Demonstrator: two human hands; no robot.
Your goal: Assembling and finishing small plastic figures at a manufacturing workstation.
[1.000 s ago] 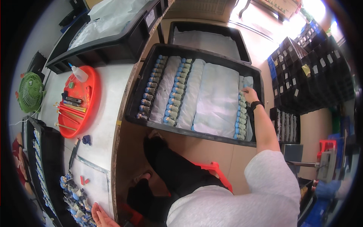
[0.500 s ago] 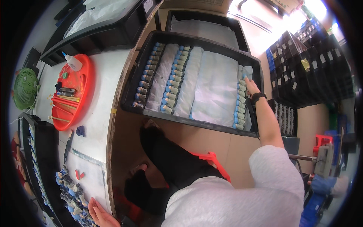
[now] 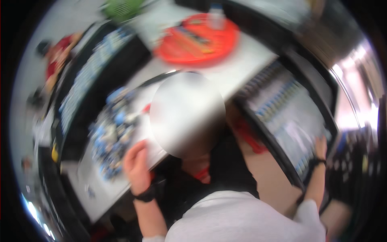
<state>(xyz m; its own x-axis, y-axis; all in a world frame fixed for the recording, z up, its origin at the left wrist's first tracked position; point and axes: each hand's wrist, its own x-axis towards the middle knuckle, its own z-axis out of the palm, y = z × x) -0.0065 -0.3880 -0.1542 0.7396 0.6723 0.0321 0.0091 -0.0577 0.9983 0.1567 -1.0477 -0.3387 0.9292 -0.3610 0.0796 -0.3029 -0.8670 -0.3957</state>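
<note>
My left hand [image 3: 137,167] is over the near edge of the white table [image 3: 90,197], fingers loosely apart and nothing visible in them. Next to it lies a heap of small figurines [image 3: 113,141] in blue, dark and pale colours. On the right, my right hand [image 3: 321,148] reaches into a black crate [image 3: 264,139], at the row of blue-topped figurines [image 3: 302,164] along its near right side. Motion smears its fingers, so whether they hold a figurine does not show. White sheeting [image 3: 288,129] separates the rows in the crate.
A red tray [image 3: 177,52] with brushes and a white bottle [image 3: 216,18] stands at the table's back. A black crate of figurines [image 3: 100,76] is on the left, beside a person in red [image 3: 60,56]. Dark stacked crates [image 3: 358,161] stand right. A blurred round patch hides the middle.
My view has swung left, so the table and heap now sit nearer the middle. My left hand shows more fully beside the heap; my right hand stays at the crate's right-hand row.
</note>
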